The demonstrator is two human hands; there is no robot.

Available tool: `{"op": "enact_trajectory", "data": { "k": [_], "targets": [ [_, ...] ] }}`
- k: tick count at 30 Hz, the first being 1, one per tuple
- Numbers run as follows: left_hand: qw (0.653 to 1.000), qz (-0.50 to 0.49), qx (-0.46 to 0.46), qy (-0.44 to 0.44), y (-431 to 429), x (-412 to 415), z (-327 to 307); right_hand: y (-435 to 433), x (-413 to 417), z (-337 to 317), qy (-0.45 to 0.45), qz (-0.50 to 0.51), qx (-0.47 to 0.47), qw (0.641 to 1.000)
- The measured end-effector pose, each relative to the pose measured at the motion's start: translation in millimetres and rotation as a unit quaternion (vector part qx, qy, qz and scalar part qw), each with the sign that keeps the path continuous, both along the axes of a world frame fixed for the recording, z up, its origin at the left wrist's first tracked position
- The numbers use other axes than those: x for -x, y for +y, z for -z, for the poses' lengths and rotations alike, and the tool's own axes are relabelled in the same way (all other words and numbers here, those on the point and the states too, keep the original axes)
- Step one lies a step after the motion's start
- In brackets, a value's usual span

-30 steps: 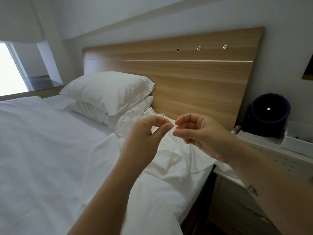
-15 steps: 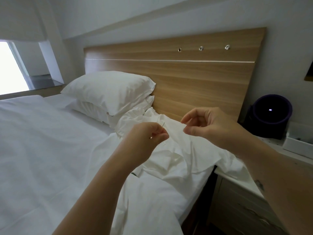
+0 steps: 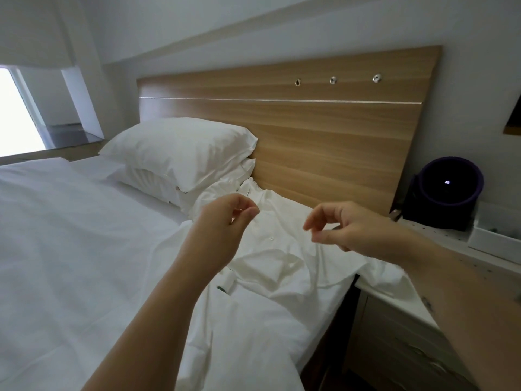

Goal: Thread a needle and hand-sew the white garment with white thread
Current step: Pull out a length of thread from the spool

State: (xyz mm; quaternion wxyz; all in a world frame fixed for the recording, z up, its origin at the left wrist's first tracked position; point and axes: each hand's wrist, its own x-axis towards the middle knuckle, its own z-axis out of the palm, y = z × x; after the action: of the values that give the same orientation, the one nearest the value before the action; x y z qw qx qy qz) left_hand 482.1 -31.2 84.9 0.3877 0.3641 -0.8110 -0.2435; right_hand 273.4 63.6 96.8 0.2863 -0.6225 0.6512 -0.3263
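Note:
A white buttoned garment [image 3: 282, 249] lies crumpled on the bed near the headboard. My left hand [image 3: 225, 221] hovers over its collar, thumb and forefinger pinching a thin needle [image 3: 247, 194] that points up. My right hand [image 3: 346, 228] is held to the right over the garment, fingers curled and thumb and forefinger tips nearly together as in a pinch. The white thread is too fine to make out between the hands. A small white spool [image 3: 229, 280] with a green mark lies on the cloth below my left wrist.
Two white pillows [image 3: 180, 148] lean on the wooden headboard [image 3: 324, 131]. A white nightstand [image 3: 423, 320] stands to the right of the bed, with a dark round device [image 3: 448, 190] and a white box [image 3: 493, 235] on it.
My hands have drawn apart: the right hand moved right and down from the left hand. The left hand still pinches the needle, now a little lower and to the left.

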Motion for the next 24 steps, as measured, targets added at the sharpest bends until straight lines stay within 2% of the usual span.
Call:
{"op": "enact_trajectory", "data": {
  "k": [1, 5, 7, 9, 12, 15, 17, 19, 24],
  "targets": [
    [1.0, -0.004, 0.015, 0.0, -0.8, 0.9, 0.4, -1.8, 0.0, 3.6, 0.047, 0.002, -0.01, 0.999],
    [0.995, 0.03, 0.085, -0.037, 0.2, 2.7, 4.2, -5.1, -0.3, 13.4, 0.126, -0.02, -0.098, 0.987],
    [0.985, 0.056, 0.146, -0.071, 1.6, 5.0, 8.1, -6.4, -1.8, 12.2, 0.119, -0.034, -0.117, 0.985],
    [0.972, 0.072, 0.202, -0.098, 4.8, 8.5, 9.9, -8.3, -9.9, 7.2, -0.006, -0.026, -0.065, 0.998],
    [0.947, 0.072, 0.287, -0.129, 8.4, 11.7, 8.9, -13.5, -21.5, 6.0, -0.234, -0.029, -0.02, 0.972],
    [0.937, 0.077, 0.312, -0.136, 9.8, 11.8, 8.2, -13.2, -31.7, 5.5, -0.329, -0.048, -0.073, 0.94],
    [0.937, 0.076, 0.312, -0.139, 10.3, 11.6, 9.0, -11.3, -36.2, 5.9, -0.322, -0.046, -0.094, 0.941],
    [0.938, 0.071, 0.31, -0.139, 10.5, 11.0, 9.5, -10.9, -37.9, 7.1, -0.277, -0.027, -0.09, 0.956],
    [0.945, 0.055, 0.29, -0.138, 12.3, 8.6, 10.7, -9.0, -34.9, 8.8, -0.131, 0.025, 0.002, 0.991]
  ]
}}
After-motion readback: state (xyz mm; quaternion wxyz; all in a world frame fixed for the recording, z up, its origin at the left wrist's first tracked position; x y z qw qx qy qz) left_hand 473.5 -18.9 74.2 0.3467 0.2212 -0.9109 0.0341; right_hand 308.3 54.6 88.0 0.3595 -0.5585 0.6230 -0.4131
